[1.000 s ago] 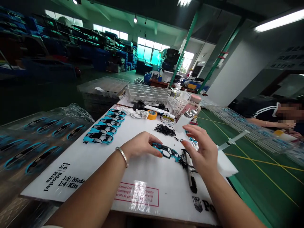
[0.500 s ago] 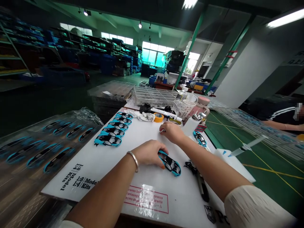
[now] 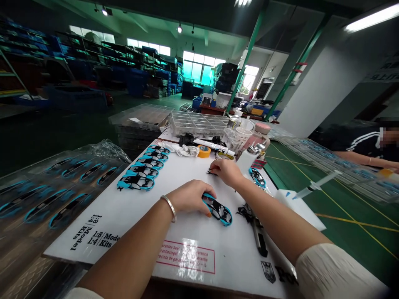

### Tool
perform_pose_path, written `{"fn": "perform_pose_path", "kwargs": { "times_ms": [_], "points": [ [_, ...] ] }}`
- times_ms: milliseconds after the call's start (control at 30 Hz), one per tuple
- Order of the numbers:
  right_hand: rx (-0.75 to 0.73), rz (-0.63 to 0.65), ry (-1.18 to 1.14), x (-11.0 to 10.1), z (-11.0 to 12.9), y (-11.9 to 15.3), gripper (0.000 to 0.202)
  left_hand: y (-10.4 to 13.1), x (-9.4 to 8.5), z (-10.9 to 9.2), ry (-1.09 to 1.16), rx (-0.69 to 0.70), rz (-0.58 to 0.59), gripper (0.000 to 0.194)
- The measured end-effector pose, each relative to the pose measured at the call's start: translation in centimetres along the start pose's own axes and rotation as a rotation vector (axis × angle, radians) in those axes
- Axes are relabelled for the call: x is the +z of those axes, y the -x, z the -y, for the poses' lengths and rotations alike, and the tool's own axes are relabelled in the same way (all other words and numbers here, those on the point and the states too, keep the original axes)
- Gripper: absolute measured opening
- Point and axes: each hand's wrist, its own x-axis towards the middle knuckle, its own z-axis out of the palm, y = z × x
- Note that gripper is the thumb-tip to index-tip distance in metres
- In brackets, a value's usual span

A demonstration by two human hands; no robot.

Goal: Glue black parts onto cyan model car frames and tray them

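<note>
My left hand [image 3: 195,196], a bangle at its wrist, grips one end of a blue and black toy-car-shaped part [image 3: 222,214] on the white board [image 3: 174,232]. Further off, my right hand [image 3: 227,172] is pinched on a small black piece [image 3: 208,171], low over the board; its exact shape is too small to make out. A row of similar blue and black parts [image 3: 145,169] lies at the left. One more such part [image 3: 257,177] rests past my right wrist. Beneath my right forearm are small black pieces [image 3: 245,212] and a dark-handled tool [image 3: 259,238].
An orange tape roll [image 3: 204,151], a white tube [image 3: 215,146] and a white bottle [image 3: 247,158] stand at the back. A syringe [image 3: 316,185] lies on a white block [image 3: 307,211] at right. Trays of blue parts [image 3: 71,195] flank the left. A co-worker [image 3: 361,145] sits at far right.
The view has shifted slightly, so everything sits a little further left. The small black piece at my right fingertips shows more plainly. My left hand keeps its grip on the car-shaped part.
</note>
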Motion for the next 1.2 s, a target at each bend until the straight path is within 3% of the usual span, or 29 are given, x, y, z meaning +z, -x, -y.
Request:
{"fn": "perform_pose_path", "kwargs": {
  "times_ms": [167,300,533,633,833,967,1200],
  "points": [
    [-0.011,0.019,-0.014,1.0,0.9,-0.3,0.013,0.1,0.0,0.1,0.033,-0.01,0.013,0.05],
    [0.019,-0.026,-0.087,-0.1,1.0,0.3,0.007,0.1,-0.2,0.1,0.029,-0.007,-0.006,0.051],
    [0.032,-0.034,-0.414,-4.2,-0.5,4.9,0.006,0.4,-0.3,-1.2,-0.046,0.106,-0.276,0.046],
    [0.042,-0.022,-0.585,-4.9,-1.0,7.1,0.018,0.4,0.0,-1.9,-0.125,0.186,-0.368,0.045],
    [0.078,-0.072,-0.987,-4.1,-1.3,9.2,0.02,0.6,0.6,-2.6,-0.364,0.369,-0.447,0.044],
    [0.106,-0.092,-1.009,-3.7,-0.6,9.8,0.016,0.8,0.9,-2.5,-0.472,0.473,-0.505,0.045],
    [0.094,-0.189,-0.989,-3.2,0.0,10.1,0.009,0.8,1.2,-2.8,-0.565,0.536,-0.581,0.041]
  ]
}}
